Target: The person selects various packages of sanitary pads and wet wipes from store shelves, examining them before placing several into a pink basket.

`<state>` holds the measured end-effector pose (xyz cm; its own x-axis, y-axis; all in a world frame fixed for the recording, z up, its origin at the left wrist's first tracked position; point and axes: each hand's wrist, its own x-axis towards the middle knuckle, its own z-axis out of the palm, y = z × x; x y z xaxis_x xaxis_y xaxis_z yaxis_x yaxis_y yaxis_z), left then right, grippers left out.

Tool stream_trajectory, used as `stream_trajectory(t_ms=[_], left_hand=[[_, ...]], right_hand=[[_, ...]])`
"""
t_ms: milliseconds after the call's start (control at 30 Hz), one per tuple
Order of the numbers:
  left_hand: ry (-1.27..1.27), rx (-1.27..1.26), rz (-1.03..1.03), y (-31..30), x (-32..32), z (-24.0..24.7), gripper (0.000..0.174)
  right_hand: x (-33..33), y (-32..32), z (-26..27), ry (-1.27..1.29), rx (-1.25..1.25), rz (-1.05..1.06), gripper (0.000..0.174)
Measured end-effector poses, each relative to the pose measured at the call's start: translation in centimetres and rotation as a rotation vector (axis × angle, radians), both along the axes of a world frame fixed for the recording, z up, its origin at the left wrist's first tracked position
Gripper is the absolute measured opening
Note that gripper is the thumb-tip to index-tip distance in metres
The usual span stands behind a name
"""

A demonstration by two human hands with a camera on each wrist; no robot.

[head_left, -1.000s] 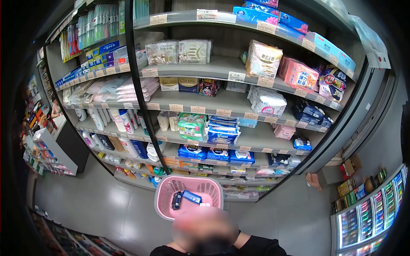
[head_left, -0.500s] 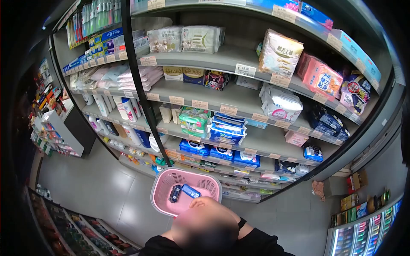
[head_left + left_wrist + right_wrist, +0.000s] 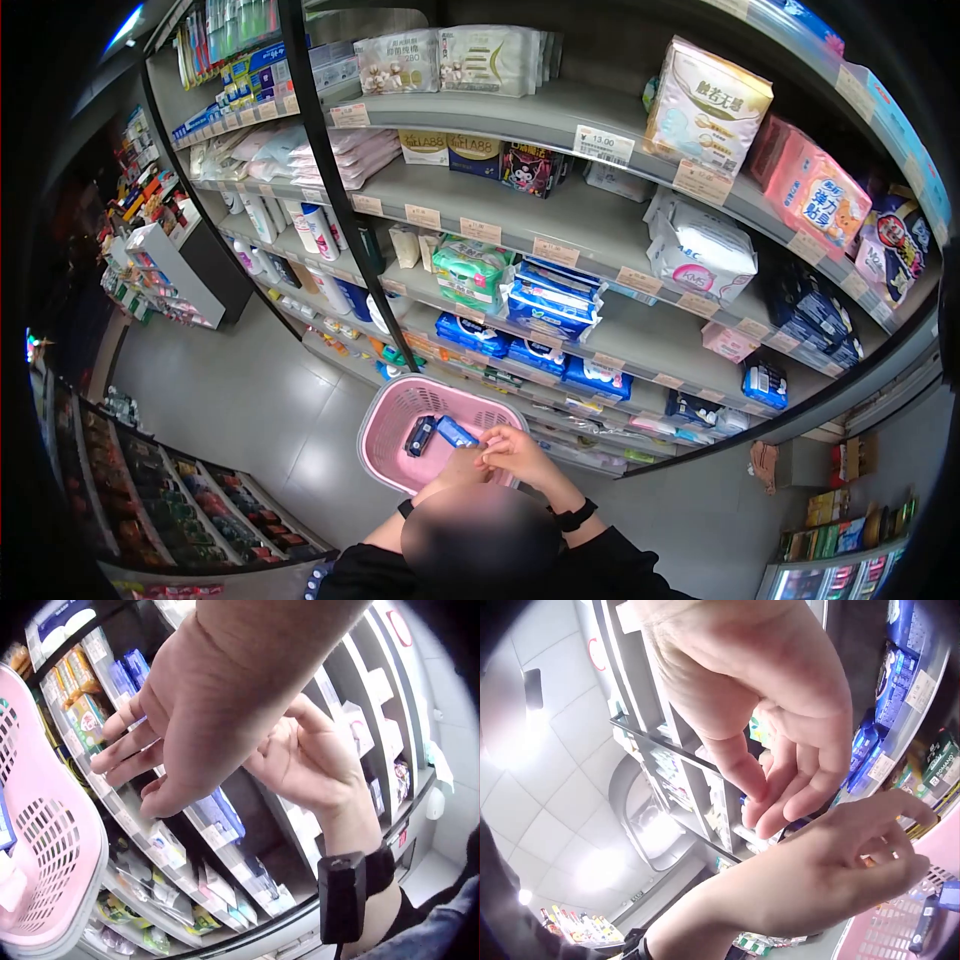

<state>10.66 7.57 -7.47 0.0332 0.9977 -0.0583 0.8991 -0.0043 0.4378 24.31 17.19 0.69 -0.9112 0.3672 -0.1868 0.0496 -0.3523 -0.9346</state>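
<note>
Both hands meet above the near right side of a pink plastic basket (image 3: 375,440). My left hand (image 3: 458,470) is held with its fingers relaxed and spread a little; nothing shows in it in the left wrist view. My right hand (image 3: 515,456) is beside it, its fingertips right at the back of the left hand in the head view. Its fingers (image 3: 810,769) are loosely bent with the thumb close to them, holding nothing visible. Inside the basket lie a dark blue packet (image 3: 420,436) and a brighter blue packet (image 3: 457,432).
Tall grey shelves (image 3: 560,225) in front carry packs of sanitary pads, with a green pack (image 3: 470,272) and blue packs (image 3: 550,300) low down. Bottles (image 3: 320,232) stand left of a black upright post (image 3: 335,180). Another shelf (image 3: 160,490) borders the floor at lower left.
The head view has shifted closer to the shelves. No hand showed at first; then one hand appeared over the basket's near edge, and now both hands are together there. The two packets stay in the basket.
</note>
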Motion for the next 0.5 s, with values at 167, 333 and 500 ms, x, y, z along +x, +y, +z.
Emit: stream_trajectory(t_ms=[167,333,500], left_hand=[[-0.080,-0.075,0.184,-2.4,-3.0,2.8,0.035],[-0.235,-0.045,0.433,-8.2,-7.5,0.6,0.043],[-0.237,-0.226,0.769,-13.6,-10.6,-1.5,0.041]], right_hand=[[-0.4,1.1,-1.7,-0.041,0.039,0.004,0.029],[-0.2,2.2,-1.2,-0.157,0.115,-0.041,0.026],[0.5,3.1,-4.7,-0.201,0.047,-0.126,0.016]])
